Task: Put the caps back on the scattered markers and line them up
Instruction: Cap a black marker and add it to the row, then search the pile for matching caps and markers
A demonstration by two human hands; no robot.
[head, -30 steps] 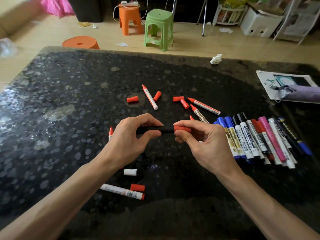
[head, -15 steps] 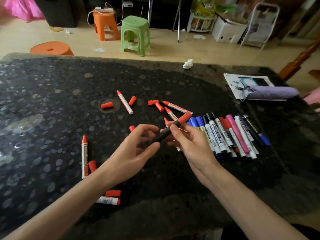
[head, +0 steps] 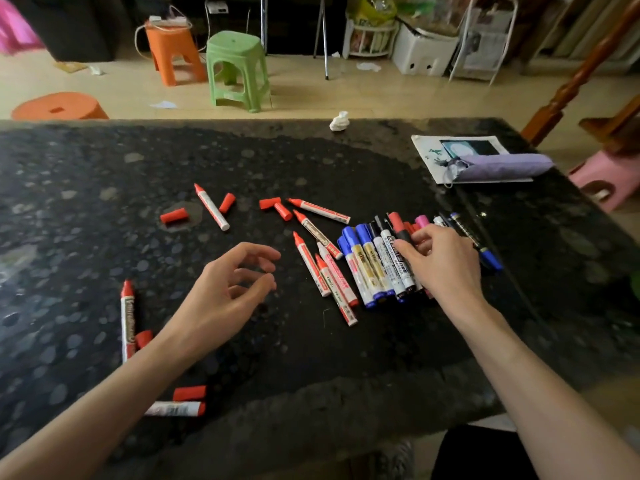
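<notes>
The black marker with the red cap (head: 399, 227) has gone from between both hands over to the row of capped markers (head: 367, 263) at the right of the dark speckled table (head: 104, 188). There the right hand (head: 445, 268) pinches it between thumb and fingertips, its cap pointing away. The left hand (head: 225, 292) has let go and hovers over the table, fingers loosely curled around nothing (palm turned inward). Left of the row, uncapped red markers (head: 212, 207) and loose red caps (head: 174, 215) lie scattered.

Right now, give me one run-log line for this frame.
left hand: empty, open | right hand: pinches black marker at marker row | red markers: several uncapped | red caps: loose
</notes>
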